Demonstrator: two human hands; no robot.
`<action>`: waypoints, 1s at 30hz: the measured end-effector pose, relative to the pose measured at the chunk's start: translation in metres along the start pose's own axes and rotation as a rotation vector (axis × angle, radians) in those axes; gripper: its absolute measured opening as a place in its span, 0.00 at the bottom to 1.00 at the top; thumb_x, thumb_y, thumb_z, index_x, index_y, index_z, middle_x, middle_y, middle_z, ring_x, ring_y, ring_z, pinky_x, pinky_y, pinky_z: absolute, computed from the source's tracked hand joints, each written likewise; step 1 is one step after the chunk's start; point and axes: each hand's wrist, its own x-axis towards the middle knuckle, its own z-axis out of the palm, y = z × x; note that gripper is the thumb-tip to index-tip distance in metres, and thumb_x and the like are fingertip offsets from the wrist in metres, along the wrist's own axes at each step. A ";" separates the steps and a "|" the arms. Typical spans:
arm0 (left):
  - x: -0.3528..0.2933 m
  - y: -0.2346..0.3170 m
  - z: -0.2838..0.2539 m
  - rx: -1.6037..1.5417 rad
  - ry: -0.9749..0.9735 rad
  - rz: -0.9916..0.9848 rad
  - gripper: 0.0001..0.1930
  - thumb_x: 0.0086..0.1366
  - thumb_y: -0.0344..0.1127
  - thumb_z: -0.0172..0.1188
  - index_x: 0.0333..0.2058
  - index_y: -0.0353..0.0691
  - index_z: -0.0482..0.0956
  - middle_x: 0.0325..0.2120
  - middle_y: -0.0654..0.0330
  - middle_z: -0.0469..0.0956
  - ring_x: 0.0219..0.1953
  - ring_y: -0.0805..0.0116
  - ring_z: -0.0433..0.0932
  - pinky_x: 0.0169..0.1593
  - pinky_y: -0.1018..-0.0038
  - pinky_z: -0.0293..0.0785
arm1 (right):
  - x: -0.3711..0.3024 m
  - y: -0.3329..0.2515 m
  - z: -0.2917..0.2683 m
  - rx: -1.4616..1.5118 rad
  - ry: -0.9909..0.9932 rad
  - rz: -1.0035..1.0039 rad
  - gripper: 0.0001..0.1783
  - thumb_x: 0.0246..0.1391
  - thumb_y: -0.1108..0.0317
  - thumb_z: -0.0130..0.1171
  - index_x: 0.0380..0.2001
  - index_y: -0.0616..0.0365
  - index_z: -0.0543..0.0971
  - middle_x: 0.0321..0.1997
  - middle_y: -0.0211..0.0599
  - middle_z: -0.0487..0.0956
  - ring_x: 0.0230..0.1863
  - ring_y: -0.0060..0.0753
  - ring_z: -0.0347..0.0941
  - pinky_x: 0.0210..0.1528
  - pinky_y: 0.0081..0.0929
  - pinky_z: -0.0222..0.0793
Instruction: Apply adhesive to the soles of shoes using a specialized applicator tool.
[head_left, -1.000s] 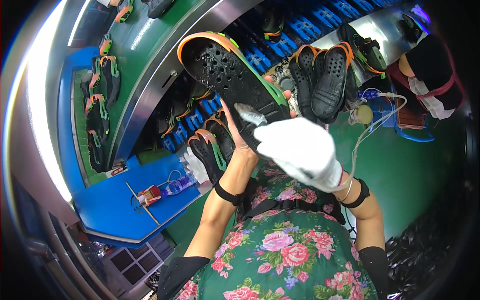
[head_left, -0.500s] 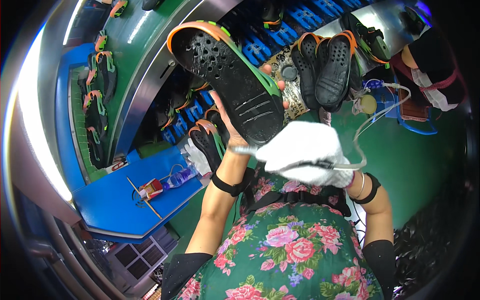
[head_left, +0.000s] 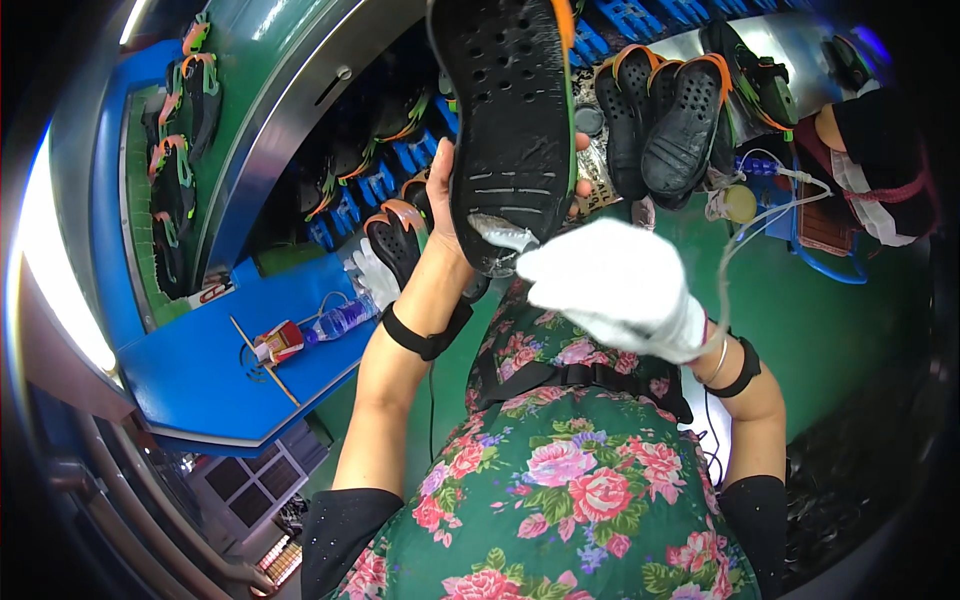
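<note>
As left hand holds one shoe, right hand, one brush

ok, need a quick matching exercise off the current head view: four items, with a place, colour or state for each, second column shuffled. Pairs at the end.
Column one
1. Left hand
2. Right hand
3. Plastic bottle
4. Wearer's garment

Column two
A. Lying on the blue table
B. Bare, gripping a black shoe
C. Green with pink flowers
D. Gloved in white, holding a brush

Pairs: 1-B; 2-D; 3-A; 4-C
</note>
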 end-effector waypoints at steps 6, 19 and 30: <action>-0.012 0.011 -0.016 0.016 0.145 -0.022 0.49 0.64 0.67 0.56 0.72 0.35 0.59 0.68 0.36 0.64 0.64 0.37 0.73 0.65 0.45 0.74 | 0.003 -0.013 -0.002 0.310 -0.064 0.009 0.15 0.49 0.70 0.74 0.42 0.53 0.88 0.43 0.34 0.88 0.41 0.37 0.85 0.44 0.33 0.81; -0.013 0.018 -0.015 0.282 0.314 -0.158 0.49 0.66 0.69 0.50 0.74 0.38 0.55 0.68 0.31 0.62 0.62 0.30 0.73 0.63 0.40 0.73 | -0.004 -0.003 -0.003 0.084 -0.028 0.013 0.17 0.50 0.71 0.72 0.45 0.47 0.88 0.47 0.31 0.88 0.45 0.37 0.85 0.45 0.31 0.80; 0.000 -0.020 0.008 -0.275 -0.008 0.095 0.53 0.66 0.77 0.45 0.73 0.35 0.55 0.67 0.35 0.62 0.56 0.32 0.76 0.57 0.40 0.78 | 0.018 -0.014 -0.012 -0.125 0.123 0.024 0.16 0.46 0.81 0.70 0.41 0.59 0.87 0.46 0.44 0.87 0.45 0.43 0.84 0.49 0.35 0.80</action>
